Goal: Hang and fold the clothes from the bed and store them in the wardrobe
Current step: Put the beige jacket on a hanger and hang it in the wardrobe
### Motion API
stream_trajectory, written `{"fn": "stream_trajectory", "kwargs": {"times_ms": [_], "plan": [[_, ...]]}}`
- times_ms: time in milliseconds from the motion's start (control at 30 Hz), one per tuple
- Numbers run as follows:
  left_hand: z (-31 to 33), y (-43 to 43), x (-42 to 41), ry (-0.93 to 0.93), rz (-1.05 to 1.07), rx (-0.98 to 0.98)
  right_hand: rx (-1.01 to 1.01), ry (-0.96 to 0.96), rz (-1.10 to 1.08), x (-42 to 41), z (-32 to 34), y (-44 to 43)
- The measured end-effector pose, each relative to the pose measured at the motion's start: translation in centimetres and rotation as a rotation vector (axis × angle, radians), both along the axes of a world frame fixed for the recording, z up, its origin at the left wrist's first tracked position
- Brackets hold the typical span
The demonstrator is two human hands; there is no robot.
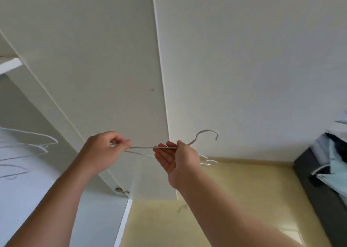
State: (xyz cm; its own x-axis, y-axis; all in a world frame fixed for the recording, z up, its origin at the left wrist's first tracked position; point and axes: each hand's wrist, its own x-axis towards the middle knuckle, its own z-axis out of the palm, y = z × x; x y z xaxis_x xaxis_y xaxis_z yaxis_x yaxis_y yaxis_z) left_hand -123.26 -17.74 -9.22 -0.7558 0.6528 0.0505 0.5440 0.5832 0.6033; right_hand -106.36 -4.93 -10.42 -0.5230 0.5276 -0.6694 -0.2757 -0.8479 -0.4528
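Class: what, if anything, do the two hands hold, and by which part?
Both hold a white wire hanger: the left hand pinches the end of one arm, and the right hand pinches it near the neck, below the hook.

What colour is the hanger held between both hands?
White: the hanger shows best in the head view, the only one.

Soft, even daylight fills my view, shadows faint, the floor (281, 231) glinting, edges bowed and slightly blurred.
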Motion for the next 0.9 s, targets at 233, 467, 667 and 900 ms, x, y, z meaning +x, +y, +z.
{"fn": "stream_trajectory", "kwargs": {"times_ms": [233,467,667,900], "plan": [[-2.0,15.9,9.4,-0.173,-0.345,0.085,-0.038,-0.005,-0.448,12.5,-1.7,7.9],[-3.3,29.9,24.0,-0.508,-0.51,0.21,0.007,-0.019,-0.757,27.4,-1.2,15.0],[-4.0,39.1,34.7,-0.688,-0.563,0.187,0.004,-0.042,-0.915,37.9,-1.3,21.2],[-5.8,47.8,44.0,-0.76,-0.656,0.084,-0.081,-0.09,-1.078,46.8,-2.2,27.6]]}}
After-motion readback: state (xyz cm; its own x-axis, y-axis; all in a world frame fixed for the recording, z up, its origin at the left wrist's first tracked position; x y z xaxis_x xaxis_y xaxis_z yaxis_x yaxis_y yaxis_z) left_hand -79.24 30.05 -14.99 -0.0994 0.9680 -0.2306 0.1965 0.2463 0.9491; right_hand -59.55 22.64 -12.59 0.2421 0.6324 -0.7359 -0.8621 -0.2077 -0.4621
